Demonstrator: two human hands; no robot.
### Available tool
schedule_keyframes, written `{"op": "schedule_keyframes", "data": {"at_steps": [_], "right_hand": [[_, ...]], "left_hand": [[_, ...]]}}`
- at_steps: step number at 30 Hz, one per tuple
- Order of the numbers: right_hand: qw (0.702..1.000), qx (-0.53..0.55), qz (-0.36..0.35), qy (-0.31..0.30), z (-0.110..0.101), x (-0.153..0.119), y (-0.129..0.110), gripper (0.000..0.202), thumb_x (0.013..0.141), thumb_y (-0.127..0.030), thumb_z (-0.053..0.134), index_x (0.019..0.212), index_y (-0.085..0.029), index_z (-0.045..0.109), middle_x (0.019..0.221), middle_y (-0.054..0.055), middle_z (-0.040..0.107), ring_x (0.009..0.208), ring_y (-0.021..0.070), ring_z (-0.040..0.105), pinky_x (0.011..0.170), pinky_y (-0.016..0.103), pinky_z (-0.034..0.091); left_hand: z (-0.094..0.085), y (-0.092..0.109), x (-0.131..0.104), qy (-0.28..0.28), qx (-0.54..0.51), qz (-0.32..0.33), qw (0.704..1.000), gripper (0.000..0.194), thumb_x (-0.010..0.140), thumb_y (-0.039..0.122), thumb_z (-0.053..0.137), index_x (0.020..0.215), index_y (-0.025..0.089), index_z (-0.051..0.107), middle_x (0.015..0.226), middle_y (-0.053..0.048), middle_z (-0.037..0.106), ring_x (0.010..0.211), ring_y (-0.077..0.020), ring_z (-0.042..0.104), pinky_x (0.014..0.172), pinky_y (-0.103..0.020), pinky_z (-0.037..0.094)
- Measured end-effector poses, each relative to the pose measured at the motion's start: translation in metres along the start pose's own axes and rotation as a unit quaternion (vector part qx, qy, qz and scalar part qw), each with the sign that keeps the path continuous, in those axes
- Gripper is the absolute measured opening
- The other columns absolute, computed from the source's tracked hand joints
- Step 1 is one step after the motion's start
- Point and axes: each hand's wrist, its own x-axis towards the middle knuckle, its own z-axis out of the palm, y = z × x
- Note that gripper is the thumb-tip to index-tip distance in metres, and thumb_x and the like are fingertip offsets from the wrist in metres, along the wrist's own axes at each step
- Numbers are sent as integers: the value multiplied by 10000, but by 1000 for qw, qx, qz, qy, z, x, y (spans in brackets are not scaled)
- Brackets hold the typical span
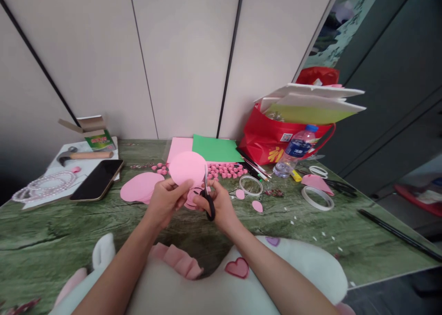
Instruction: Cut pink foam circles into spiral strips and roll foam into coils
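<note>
Pinched in my left hand (168, 196) is a round pink paper piece (187, 166), held upright above the table. My right hand (221, 205) is closed around the black handles of a pair of scissors (209, 203), whose blades point up along the right edge of the paper. A curled strip of pink paper (192, 199) hangs just below, between the hands. Left of my left hand lie overlapping pink paper ovals (138, 188). Beyond my right hand are many small pink beads or buds (226, 171). Two pink petal-shaped pieces, one a cut petal (257, 206), rest to the right.
A phone (98, 180), a hammer (88, 155) and a bead string (46, 186) lie at left. Green paper (217, 149) is at the back. A red bag (262, 133), a water bottle (295, 154) and tape rolls (317, 198) stand or lie right. A plush toy (193, 289) is in front.
</note>
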Motion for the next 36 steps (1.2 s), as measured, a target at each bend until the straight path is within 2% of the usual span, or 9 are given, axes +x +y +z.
{"op": "schedule_keyframes", "data": {"at_steps": [5, 10, 12, 15, 22, 32, 36], "right_hand": [[1000, -5, -4, -17, -1, 0, 5, 492, 482, -383, 728, 777, -205, 377, 440, -92, 502, 350, 68, 414, 359, 183, 319], [1000, -7, 9, -29, 1, -2, 4, 501, 472, -362, 736, 791, -202, 384, 511, -77, 532, 381, 70, 439, 384, 189, 345], [1000, 2, 8, -29, 1, -2, 3, 516, 466, -332, 744, 808, -199, 381, 533, -75, 536, 412, 69, 447, 418, 194, 363], [1000, 18, -6, -21, -1, 0, 2, 535, 460, -276, 754, 833, -198, 378, 558, -78, 530, 469, 69, 457, 476, 194, 376], [1000, 23, 1, -9, -4, 1, 1, 510, 472, -261, 745, 826, -193, 384, 531, -90, 501, 454, 56, 417, 464, 179, 350], [1000, -2, 20, 9, -1, 1, -1, 531, 435, -342, 753, 795, -194, 391, 469, -86, 521, 386, 63, 418, 392, 179, 337], [1000, -3, 15, 3, -2, 2, 3, 516, 467, -359, 742, 802, -197, 385, 429, -93, 497, 350, 66, 411, 367, 175, 316]], "left_hand": [[1, 3, -1, -45, -34, -19, 998, 228, 681, 314, 569, 553, 142, 491, 457, 37, 503, 307, -45, 397, 286, -167, 252], [0, 2, 0, 16, 3, -14, 1000, 282, 629, 267, 619, 437, 129, 466, 357, 52, 431, 280, -17, 320, 287, -156, 207], [-1, 1, 0, 24, 11, -17, 1000, 278, 609, 261, 637, 434, 128, 467, 357, 50, 437, 284, -17, 318, 288, -157, 193], [-1, -1, 1, 13, 24, -18, 999, 287, 595, 266, 655, 429, 127, 466, 344, 50, 430, 282, -20, 319, 289, -158, 179], [0, -2, 2, -7, 28, -28, 999, 300, 605, 281, 653, 427, 124, 470, 332, 50, 424, 269, -20, 310, 285, -164, 171], [-1, -3, 3, -6, -1, 6, 1000, 287, 649, 252, 626, 474, 129, 435, 340, 74, 390, 292, -10, 291, 312, -153, 169], [0, 0, 1, -26, -31, -6, 999, 250, 673, 286, 602, 530, 135, 463, 404, 60, 456, 280, -25, 339, 286, -158, 197]]}}
